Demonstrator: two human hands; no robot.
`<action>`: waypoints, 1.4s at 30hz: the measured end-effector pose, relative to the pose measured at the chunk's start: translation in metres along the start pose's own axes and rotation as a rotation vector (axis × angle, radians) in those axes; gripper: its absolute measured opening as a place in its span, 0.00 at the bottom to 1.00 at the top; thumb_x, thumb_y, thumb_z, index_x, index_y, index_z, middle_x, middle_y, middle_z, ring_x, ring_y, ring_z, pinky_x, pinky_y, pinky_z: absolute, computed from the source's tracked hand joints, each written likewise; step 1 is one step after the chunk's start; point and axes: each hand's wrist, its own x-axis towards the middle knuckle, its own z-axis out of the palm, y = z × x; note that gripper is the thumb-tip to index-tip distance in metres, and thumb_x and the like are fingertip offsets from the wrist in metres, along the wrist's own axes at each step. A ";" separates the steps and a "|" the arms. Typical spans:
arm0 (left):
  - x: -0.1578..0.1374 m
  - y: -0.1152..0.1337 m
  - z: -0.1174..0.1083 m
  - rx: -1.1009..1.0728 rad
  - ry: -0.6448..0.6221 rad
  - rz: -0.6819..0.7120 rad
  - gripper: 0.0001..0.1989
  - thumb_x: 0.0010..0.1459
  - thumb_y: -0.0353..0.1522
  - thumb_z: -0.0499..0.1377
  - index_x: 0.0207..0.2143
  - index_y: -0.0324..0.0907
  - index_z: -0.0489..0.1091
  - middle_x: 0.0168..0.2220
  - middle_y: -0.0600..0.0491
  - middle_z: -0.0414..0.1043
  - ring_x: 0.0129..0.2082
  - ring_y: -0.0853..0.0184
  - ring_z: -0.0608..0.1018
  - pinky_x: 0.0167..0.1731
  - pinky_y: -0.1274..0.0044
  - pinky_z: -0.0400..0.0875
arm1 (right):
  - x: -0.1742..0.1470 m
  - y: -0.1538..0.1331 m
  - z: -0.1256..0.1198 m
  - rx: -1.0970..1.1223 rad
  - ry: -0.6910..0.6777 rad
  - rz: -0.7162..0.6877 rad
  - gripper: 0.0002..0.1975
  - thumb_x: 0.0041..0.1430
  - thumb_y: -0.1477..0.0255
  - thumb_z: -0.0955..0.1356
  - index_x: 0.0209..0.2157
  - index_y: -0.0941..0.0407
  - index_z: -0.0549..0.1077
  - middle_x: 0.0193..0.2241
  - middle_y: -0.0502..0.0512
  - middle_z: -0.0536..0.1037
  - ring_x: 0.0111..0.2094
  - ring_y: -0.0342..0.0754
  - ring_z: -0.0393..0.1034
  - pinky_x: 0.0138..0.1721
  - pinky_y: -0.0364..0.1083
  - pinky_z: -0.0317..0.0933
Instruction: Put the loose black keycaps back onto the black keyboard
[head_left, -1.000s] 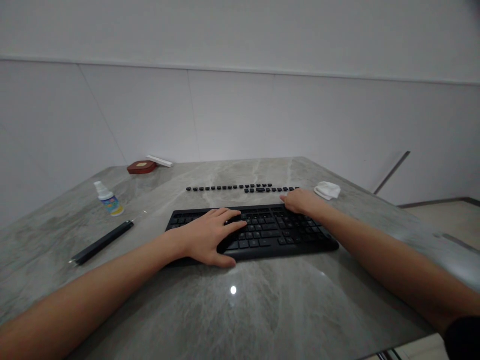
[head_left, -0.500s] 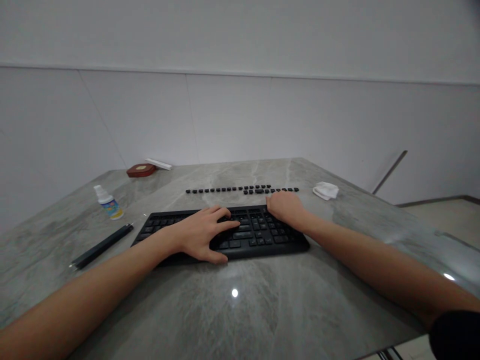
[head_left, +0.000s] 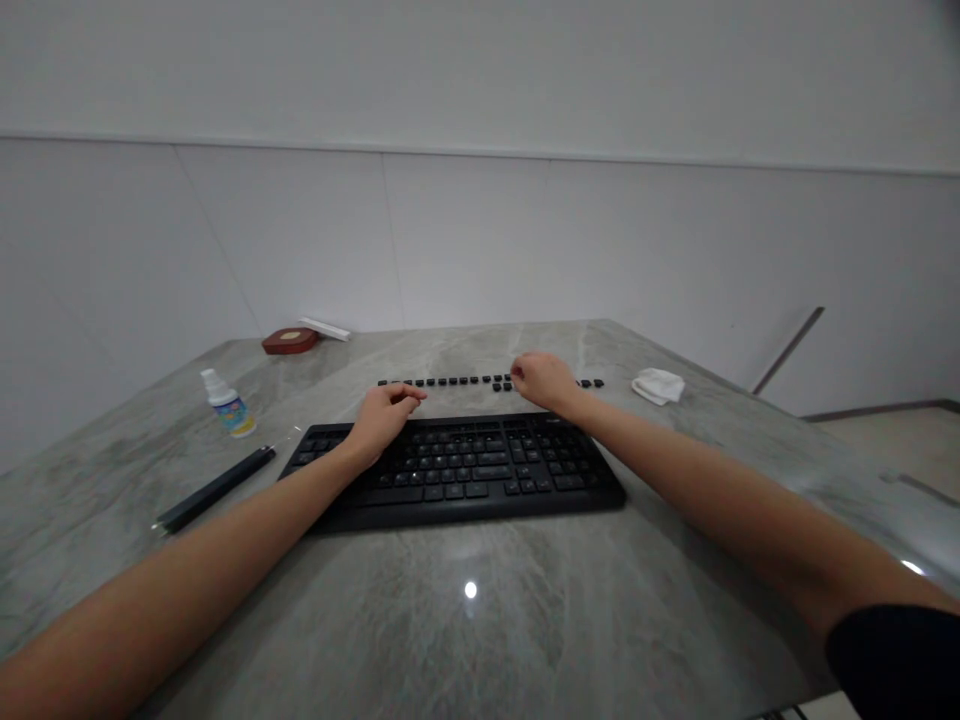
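A black keyboard (head_left: 480, 505) lies across the table in front of me. Over its far left part is my left hand (head_left: 382, 412), its fingers loosely bent and slightly apart, with nothing visible in them. My right hand (head_left: 541, 378) is beyond the keyboard's far edge, above the rows of loose black keycaps (head_left: 451, 381). Its fingers are curled together, and whatever they may hold is hidden. The hand covers part of the keycap rows; several caps show on both sides of it.
At the left stand a small spray bottle (head_left: 231, 406) and, nearer me, a dark elongated stick-like object (head_left: 216, 490). A reddish-brown case (head_left: 290, 342) and a white flat bar (head_left: 325, 328) lie at the back left. A folded white cloth (head_left: 658, 386) rests at the right of the grey marbled table (head_left: 480, 640).
My left hand has lifted off the keys and moved left and away from me. My right hand has left the keyboard's upper right, going forward and slightly left to the keycap rows.
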 end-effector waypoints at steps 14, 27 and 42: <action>-0.024 0.014 0.007 0.513 -0.328 0.612 0.15 0.56 0.23 0.47 0.37 0.38 0.73 0.36 0.48 0.70 0.37 0.63 0.73 0.42 0.70 0.70 | 0.012 -0.004 0.028 0.066 -0.008 -0.174 0.14 0.62 0.72 0.62 0.37 0.58 0.80 0.42 0.59 0.78 0.44 0.52 0.64 0.43 0.46 0.59; -0.023 0.013 0.007 0.504 -0.331 0.620 0.14 0.58 0.22 0.48 0.36 0.38 0.73 0.35 0.49 0.69 0.36 0.65 0.73 0.41 0.72 0.70 | 0.017 -0.005 0.023 0.110 -0.060 -0.236 0.09 0.58 0.76 0.65 0.35 0.60 0.79 0.37 0.60 0.79 0.43 0.51 0.66 0.44 0.46 0.58; -0.025 0.011 0.007 0.608 -0.298 0.756 0.14 0.56 0.21 0.48 0.38 0.37 0.72 0.35 0.47 0.69 0.37 0.63 0.72 0.41 0.71 0.71 | -0.039 -0.060 0.010 0.713 0.143 -0.508 0.04 0.54 0.75 0.70 0.26 0.56 0.76 0.29 0.51 0.79 0.34 0.46 0.71 0.41 0.46 0.64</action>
